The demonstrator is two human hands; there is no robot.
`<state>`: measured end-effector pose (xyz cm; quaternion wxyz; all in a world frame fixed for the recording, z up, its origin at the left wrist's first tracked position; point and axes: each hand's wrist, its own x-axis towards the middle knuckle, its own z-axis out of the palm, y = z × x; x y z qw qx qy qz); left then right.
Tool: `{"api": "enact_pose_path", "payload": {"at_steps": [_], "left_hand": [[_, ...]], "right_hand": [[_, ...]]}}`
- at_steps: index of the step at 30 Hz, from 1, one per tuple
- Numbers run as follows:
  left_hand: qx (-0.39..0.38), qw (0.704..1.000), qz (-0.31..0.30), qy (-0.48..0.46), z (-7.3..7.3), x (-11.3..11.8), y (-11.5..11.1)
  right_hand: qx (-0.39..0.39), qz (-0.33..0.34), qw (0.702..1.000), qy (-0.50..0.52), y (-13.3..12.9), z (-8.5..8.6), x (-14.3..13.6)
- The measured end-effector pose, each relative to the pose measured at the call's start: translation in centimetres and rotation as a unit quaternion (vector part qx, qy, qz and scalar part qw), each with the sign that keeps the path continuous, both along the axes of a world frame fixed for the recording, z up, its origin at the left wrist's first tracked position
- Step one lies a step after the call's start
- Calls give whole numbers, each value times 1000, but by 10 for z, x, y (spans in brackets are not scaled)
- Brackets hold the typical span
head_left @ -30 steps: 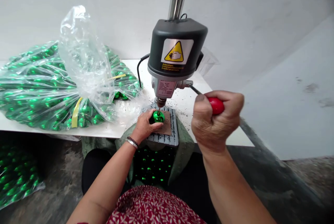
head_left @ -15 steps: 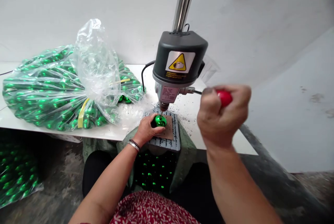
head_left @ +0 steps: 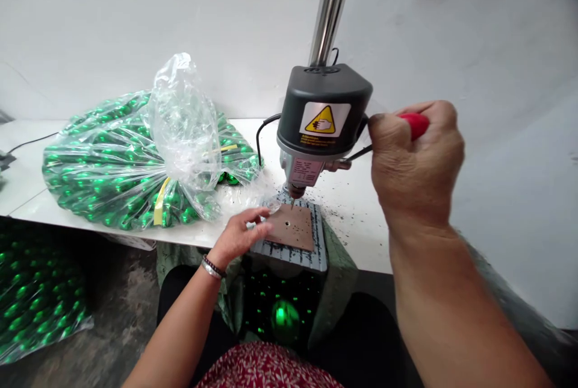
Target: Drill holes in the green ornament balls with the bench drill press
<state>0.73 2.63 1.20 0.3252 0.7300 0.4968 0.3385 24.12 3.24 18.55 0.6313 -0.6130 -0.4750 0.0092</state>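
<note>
A dark drill press [head_left: 325, 111] stands over a brown board [head_left: 295, 228] with a small hole, which lies on the grey ridged base [head_left: 318, 237]. Its thin bit points down above the board. My left hand [head_left: 244, 231], fingers apart and holding nothing, is at the board's left edge. My right hand [head_left: 418, 165] is wrapped round the red knob [head_left: 415, 126] of the press lever, right of the drill head. Below the base, a blurred green ball [head_left: 285, 314] is over a dark opening where more green balls glint.
A clear plastic bag of shiny green balls [head_left: 108, 171] lies on the white table [head_left: 18, 201] at the left. Another bag of green balls [head_left: 40, 291] is below, at lower left. Dark shavings are scattered beside the base. A black cable loops left of the drill.
My left hand has let go of the green ball and moved left; a ball now shows below the base. The lever knob and my right hand have risen. The view has shifted slightly.
</note>
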Motion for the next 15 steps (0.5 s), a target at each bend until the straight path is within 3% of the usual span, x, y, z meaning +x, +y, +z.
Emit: {"api": "enact_pose_path", "payload": {"at_steps": [2, 5, 7, 10, 15], "left_hand": [[45, 987, 134, 80, 6, -5, 27], [42, 940, 220, 257, 17, -13, 75], [-6, 921, 224, 320, 21, -16, 104], [-36, 920, 206, 332, 22, -17, 130], [-23, 931, 160, 326, 13, -20, 137]], "right_hand": [[1, 0, 1000, 6, 0, 1, 1], [11, 0, 1000, 2, 1, -1, 3], [29, -3, 1000, -2, 3, -5, 5], [55, 5, 998, -15, 5, -12, 8], [62, 8, 998, -27, 7, -20, 10]]}}
